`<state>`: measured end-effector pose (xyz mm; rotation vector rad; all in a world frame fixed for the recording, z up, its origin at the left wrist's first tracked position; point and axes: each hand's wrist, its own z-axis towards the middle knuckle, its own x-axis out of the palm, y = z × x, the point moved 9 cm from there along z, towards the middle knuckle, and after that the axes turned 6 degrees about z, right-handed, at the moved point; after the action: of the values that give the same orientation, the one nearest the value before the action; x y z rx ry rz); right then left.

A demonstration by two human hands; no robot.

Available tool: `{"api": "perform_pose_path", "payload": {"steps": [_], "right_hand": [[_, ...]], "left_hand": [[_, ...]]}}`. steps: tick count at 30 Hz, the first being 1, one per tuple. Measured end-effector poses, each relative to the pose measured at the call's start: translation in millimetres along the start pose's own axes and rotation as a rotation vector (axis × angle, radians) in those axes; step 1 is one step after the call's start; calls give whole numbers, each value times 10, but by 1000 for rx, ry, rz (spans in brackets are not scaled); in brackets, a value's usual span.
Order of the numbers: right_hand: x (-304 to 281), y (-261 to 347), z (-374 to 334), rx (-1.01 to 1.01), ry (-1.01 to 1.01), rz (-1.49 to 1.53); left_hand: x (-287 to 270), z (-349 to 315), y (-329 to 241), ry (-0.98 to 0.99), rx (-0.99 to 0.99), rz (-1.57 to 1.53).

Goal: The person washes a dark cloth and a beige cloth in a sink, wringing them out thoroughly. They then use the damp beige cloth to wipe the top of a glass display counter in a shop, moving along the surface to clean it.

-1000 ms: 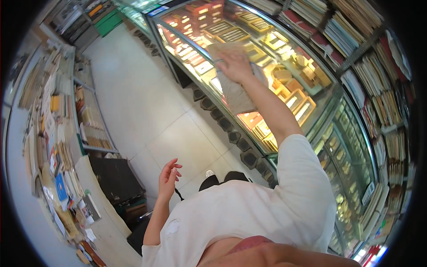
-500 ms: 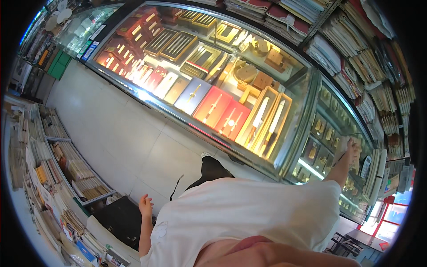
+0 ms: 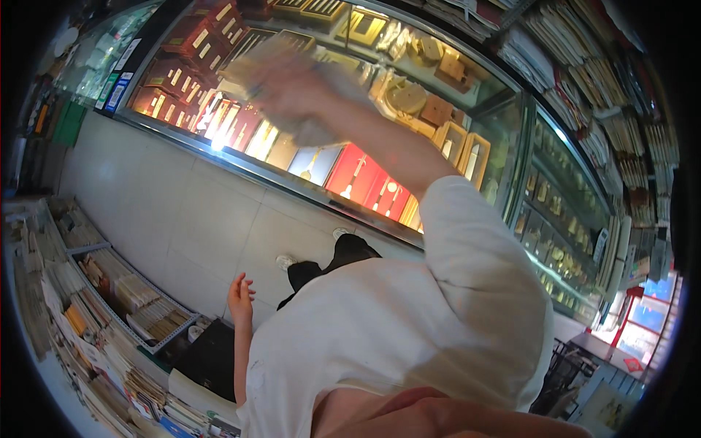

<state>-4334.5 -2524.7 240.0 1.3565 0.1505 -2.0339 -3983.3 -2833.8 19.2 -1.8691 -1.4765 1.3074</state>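
My right hand (image 3: 288,87) reaches across the glass top of a lit display case (image 3: 292,188), over its left part. Motion smears the fingers. A pale cloth (image 3: 318,133), also blurred, shows around and under this hand. Beneath the glass are dark red boxes (image 3: 201,36), a blue box (image 3: 312,162) and red boxes (image 3: 354,173) holding brushes. Down at my left side hangs my left hand (image 3: 241,296), open and holding nothing, its fingers loosely bent and apart.
A second glass case (image 3: 562,219) with small figures joins on the right. Stacked paper bundles (image 3: 584,66) fill shelves behind. Low shelves of books (image 3: 139,292) line the left, beside a black box (image 3: 208,358). Tiled floor (image 3: 197,204) runs between.
My right hand has swung from the right-hand case far to the left, over the large case, with the pale cloth. My left hand stays low, and the view has shifted slightly.
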Motion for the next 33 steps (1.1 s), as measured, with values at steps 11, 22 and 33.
{"api": "perform_pose_path", "payload": {"steps": [11, 22, 33], "right_hand": [[-2500, -2702, -3852, 1445, -319, -923], [1033, 1298, 811, 179, 16, -95], [-1226, -751, -2600, 1158, -73, -613]], "left_hand": [[-1408, 553, 795, -39, -97, 72], [-1949, 771, 187, -34, 114, 35], [-2841, 1211, 1831, -120, -190, -95]]}}
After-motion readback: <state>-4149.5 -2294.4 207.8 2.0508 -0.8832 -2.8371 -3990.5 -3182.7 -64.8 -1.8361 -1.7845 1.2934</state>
